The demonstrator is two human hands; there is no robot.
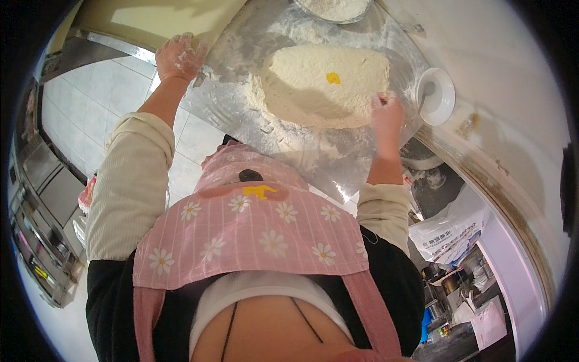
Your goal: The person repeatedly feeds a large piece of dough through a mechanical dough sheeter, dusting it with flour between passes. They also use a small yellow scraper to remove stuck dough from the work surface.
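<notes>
A large slab of pale dough (312, 97) lies on a floured metal worktop (235, 59), a small yellow patch on its top. My right hand (387, 111), blurred, is curled into a fist at the dough's near right edge. Whether it pinches any dough there, I cannot tell. Dusted with flour, my left hand (181, 56) is away from the dough, over the edge of a pale yellow surface (158, 20) left of the worktop. I see the back of that hand; what its fingertips do is hidden.
A bowl of flour (337, 7) stands at the worktop's far edge. On the right, a white bowl (436, 97) with a spoon (426, 96) sits by the wall. Beneath are a plastic bag (448, 231) and several kitchen things. Metal shelving (43, 221) stands at the left.
</notes>
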